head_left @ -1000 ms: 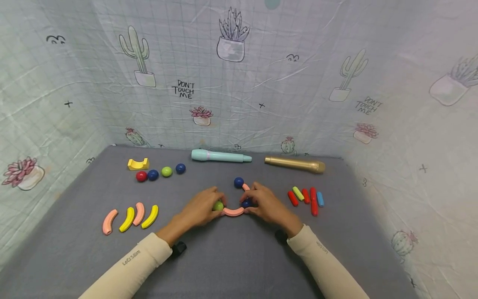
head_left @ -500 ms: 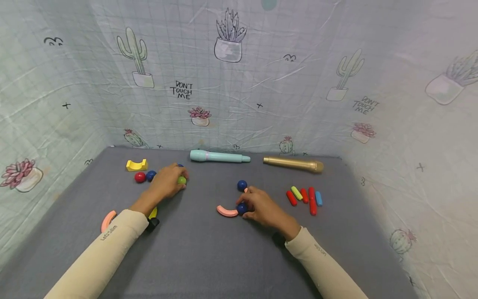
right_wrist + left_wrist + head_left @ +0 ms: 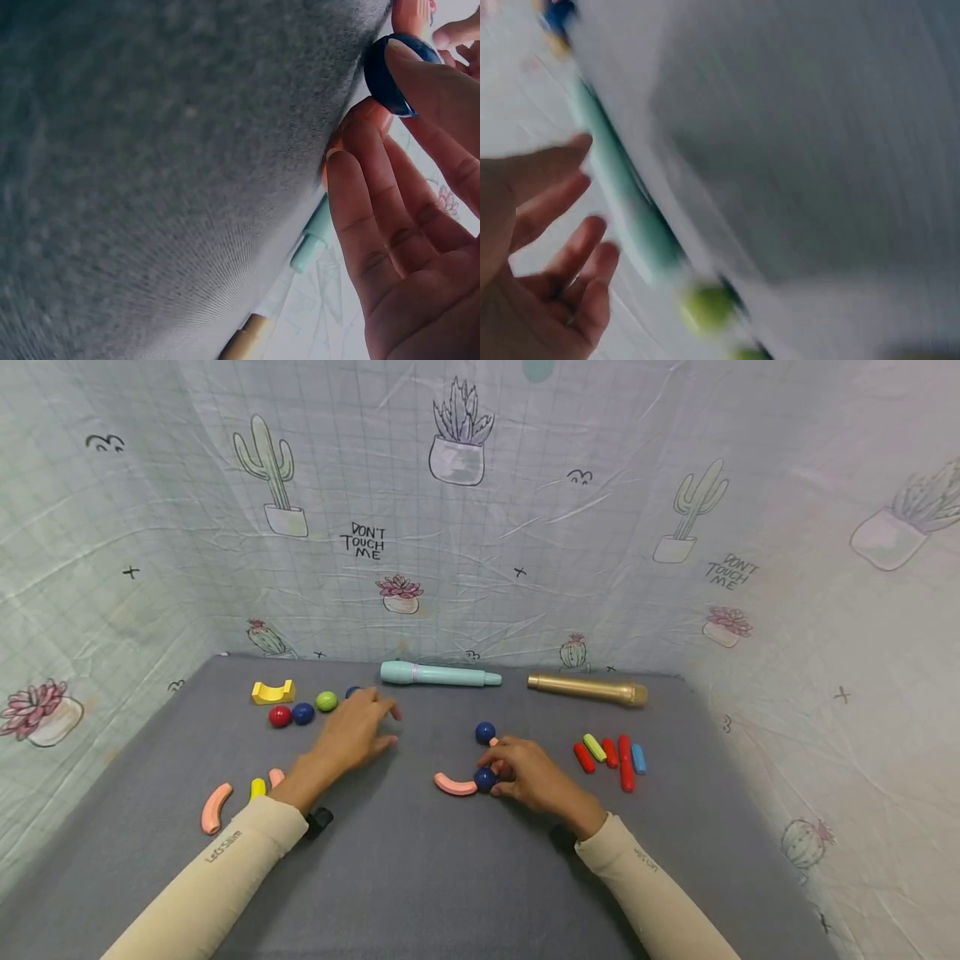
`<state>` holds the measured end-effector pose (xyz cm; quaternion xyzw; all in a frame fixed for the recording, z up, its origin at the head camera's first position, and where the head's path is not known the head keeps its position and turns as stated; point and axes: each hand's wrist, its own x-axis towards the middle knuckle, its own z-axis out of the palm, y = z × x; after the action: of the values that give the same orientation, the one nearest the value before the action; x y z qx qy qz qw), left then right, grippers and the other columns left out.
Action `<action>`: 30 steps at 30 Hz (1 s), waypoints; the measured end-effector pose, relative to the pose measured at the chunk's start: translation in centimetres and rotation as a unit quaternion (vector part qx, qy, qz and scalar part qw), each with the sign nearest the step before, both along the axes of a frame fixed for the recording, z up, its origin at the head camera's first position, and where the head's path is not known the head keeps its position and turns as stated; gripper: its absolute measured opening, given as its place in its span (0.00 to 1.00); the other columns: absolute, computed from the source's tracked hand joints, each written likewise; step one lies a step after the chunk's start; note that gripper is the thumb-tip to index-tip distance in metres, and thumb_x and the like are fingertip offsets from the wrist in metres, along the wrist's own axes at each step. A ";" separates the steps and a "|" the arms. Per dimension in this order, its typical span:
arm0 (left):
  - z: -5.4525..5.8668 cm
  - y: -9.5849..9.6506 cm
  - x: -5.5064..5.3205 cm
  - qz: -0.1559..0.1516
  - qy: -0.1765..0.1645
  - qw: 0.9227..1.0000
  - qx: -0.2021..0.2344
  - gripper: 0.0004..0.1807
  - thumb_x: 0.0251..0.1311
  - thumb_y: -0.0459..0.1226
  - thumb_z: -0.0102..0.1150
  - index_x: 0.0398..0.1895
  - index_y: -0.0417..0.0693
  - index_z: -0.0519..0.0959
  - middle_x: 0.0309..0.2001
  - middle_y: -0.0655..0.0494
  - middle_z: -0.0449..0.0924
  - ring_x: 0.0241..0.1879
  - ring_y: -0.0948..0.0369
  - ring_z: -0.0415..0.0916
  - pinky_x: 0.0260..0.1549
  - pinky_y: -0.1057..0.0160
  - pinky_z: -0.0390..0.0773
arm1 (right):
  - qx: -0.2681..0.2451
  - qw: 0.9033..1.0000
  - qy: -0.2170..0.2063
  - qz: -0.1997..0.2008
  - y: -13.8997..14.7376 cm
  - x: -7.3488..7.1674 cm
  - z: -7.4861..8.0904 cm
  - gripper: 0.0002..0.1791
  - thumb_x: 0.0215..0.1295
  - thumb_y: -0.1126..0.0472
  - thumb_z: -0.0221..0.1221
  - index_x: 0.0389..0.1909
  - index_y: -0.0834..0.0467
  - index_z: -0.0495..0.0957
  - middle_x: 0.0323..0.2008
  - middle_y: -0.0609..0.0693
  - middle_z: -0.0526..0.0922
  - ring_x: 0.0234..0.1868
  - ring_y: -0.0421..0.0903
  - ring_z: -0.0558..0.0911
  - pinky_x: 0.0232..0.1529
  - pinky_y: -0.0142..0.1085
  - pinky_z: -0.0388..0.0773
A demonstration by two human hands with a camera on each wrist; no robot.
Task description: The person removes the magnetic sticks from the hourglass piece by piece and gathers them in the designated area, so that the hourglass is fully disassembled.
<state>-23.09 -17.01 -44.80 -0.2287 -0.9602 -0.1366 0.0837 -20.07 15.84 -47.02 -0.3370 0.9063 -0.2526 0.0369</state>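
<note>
In the head view my right hand (image 3: 534, 774) pinches a blue ball (image 3: 485, 778) between thumb and finger. A pink curved piece (image 3: 455, 784) meets that ball's left side. A second pink piece (image 3: 493, 742), mostly hidden by the fingers, leads up to another blue ball (image 3: 485, 732). My left hand (image 3: 356, 727) hovers over the left middle of the cloth, fingers apart and holding nothing. Just left of it lies a green ball (image 3: 326, 701). The left wrist view has two green balls, one nearer (image 3: 709, 309); the hand hides one of them from the head camera.
A red ball (image 3: 281, 717), a blue ball (image 3: 303, 713) and a yellow cradle-shaped block (image 3: 273, 692) sit back left. Pink (image 3: 216, 808) and yellow curved pieces lie front left. A teal microphone (image 3: 442, 675) and gold one (image 3: 585, 688) line the back; short coloured rods (image 3: 627, 763) lie right.
My left hand took the green ball away from the pink piece's end, carried it left and let go; it now moves back right. The pink piece and its blue ball shifted slightly left.
</note>
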 end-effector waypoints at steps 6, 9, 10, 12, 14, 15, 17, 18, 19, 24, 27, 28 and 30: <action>-0.7 5.5 3.1 -0.112 -0.060 0.992 -0.008 0.20 0.57 0.45 0.81 0.51 0.51 0.88 0.45 0.53 0.81 0.45 0.54 0.76 0.46 0.50 0.78 | -0.004 1.000 -0.001 0.005 -0.3 -0.1 0.1 0.20 0.58 0.63 0.79 0.52 0.54 0.88 0.41 0.46 0.86 0.42 0.42 0.85 0.46 0.37 0.82; -1.4 7.2 4.1 -0.139 -0.062 0.988 -0.010 0.19 0.57 0.45 0.81 0.50 0.51 0.88 0.44 0.54 0.81 0.45 0.55 0.76 0.48 0.50 0.78 | -0.008 1.000 0.007 0.013 -0.5 -0.2 0.2 0.19 0.58 0.62 0.79 0.50 0.55 0.88 0.41 0.46 0.86 0.41 0.44 0.85 0.44 0.35 0.82; -1.6 7.6 4.2 -0.144 -0.058 0.988 -0.008 0.18 0.57 0.44 0.81 0.49 0.50 0.88 0.43 0.54 0.82 0.45 0.55 0.77 0.49 0.50 0.79 | -0.009 1.000 0.009 0.016 -0.6 -0.2 0.2 0.19 0.58 0.62 0.79 0.50 0.55 0.88 0.40 0.46 0.86 0.40 0.44 0.85 0.43 0.35 0.82; -2.0 8.1 4.4 -0.148 -0.044 0.988 -0.007 0.16 0.58 0.42 0.80 0.47 0.50 0.88 0.43 0.55 0.83 0.45 0.56 0.77 0.49 0.50 0.79 | -0.011 1.000 0.009 0.017 -0.8 -0.2 0.2 0.18 0.58 0.63 0.78 0.49 0.56 0.87 0.40 0.47 0.86 0.40 0.45 0.85 0.43 0.35 0.81; -2.4 8.3 4.5 -0.148 -0.030 0.989 -0.004 0.14 0.58 0.40 0.80 0.46 0.50 0.87 0.42 0.55 0.84 0.43 0.56 0.78 0.47 0.51 0.79 | -0.009 1.000 0.005 0.013 -0.8 -0.2 0.1 0.18 0.59 0.62 0.78 0.49 0.56 0.87 0.40 0.47 0.86 0.40 0.44 0.85 0.43 0.34 0.81; -2.6 8.3 4.4 -0.148 -0.026 0.989 0.000 0.14 0.58 0.40 0.79 0.45 0.49 0.87 0.42 0.55 0.85 0.42 0.57 0.79 0.47 0.51 0.79 | -0.009 1.000 0.002 0.011 -0.9 -0.2 0.1 0.18 0.59 0.62 0.78 0.49 0.56 0.87 0.40 0.47 0.86 0.40 0.44 0.85 0.43 0.34 0.81; -2.7 8.2 4.4 -0.149 -0.025 0.988 0.012 0.13 0.60 0.39 0.78 0.45 0.48 0.87 0.40 0.55 0.85 0.40 0.57 0.79 0.46 0.52 0.80 | -0.010 1.000 -0.001 0.009 -1.0 -0.2 0.0 0.17 0.60 0.61 0.78 0.50 0.56 0.87 0.40 0.48 0.86 0.40 0.44 0.85 0.42 0.34 0.81; -2.8 8.0 4.4 -0.149 -0.029 0.988 0.019 0.13 0.61 0.39 0.78 0.46 0.48 0.87 0.40 0.55 0.86 0.39 0.58 0.80 0.45 0.52 0.80 | -0.010 1.000 0.000 0.009 -1.1 -0.2 0.0 0.17 0.61 0.60 0.77 0.50 0.56 0.87 0.40 0.48 0.86 0.40 0.44 0.85 0.42 0.34 0.81; -2.9 7.9 4.5 -0.148 -0.036 0.988 0.029 0.12 0.62 0.39 0.76 0.46 0.48 0.87 0.40 0.55 0.86 0.39 0.59 0.81 0.45 0.53 0.81 | -0.009 1.000 0.001 0.009 -1.2 -0.2 0.0 0.17 0.61 0.59 0.77 0.50 0.57 0.87 0.40 0.49 0.86 0.40 0.44 0.85 0.42 0.34 0.80; -3.0 6.0 5.0 -0.122 -0.080 0.986 0.079 0.10 0.70 0.38 0.69 0.51 0.48 0.85 0.39 0.59 0.85 0.36 0.63 0.81 0.37 0.60 0.81 | -0.013 1.000 0.003 0.012 -1.5 -0.1 0.2 0.18 0.62 0.58 0.77 0.51 0.58 0.87 0.39 0.50 0.87 0.38 0.43 0.84 0.41 0.33 0.80; -2.6 4.2 5.4 -0.096 -0.102 0.985 0.100 0.09 0.72 0.37 0.67 0.52 0.49 0.85 0.37 0.61 0.84 0.34 0.66 0.78 0.34 0.64 0.78 | -0.031 0.999 -0.007 0.007 -1.1 -0.2 0.2 0.19 0.63 0.58 0.76 0.52 0.58 0.87 0.40 0.50 0.87 0.38 0.41 0.84 0.41 0.32 0.81; -2.4 3.6 5.5 -0.085 -0.111 0.985 0.105 0.09 0.72 0.37 0.67 0.52 0.49 0.85 0.37 0.61 0.83 0.33 0.66 0.77 0.33 0.65 0.77 | -0.039 0.999 -0.009 0.002 -0.9 -0.3 0.2 0.19 0.63 0.58 0.76 0.53 0.58 0.86 0.40 0.50 0.86 0.37 0.41 0.84 0.41 0.33 0.81; -2.2 2.1 5.8 -0.062 -0.123 0.985 0.107 0.10 0.71 0.37 0.68 0.52 0.49 0.85 0.36 0.62 0.82 0.33 0.67 0.76 0.32 0.66 0.75 | -0.058 0.998 -0.004 -0.009 -0.4 -0.5 0.3 0.20 0.62 0.57 0.77 0.53 0.58 0.86 0.40 0.51 0.86 0.37 0.42 0.85 0.42 0.35 0.81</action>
<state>-17.29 -14.92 -46.99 -0.2589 -0.9270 -0.2706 -0.0195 -20.55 15.39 -46.76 -0.3294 0.8930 -0.3062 0.0182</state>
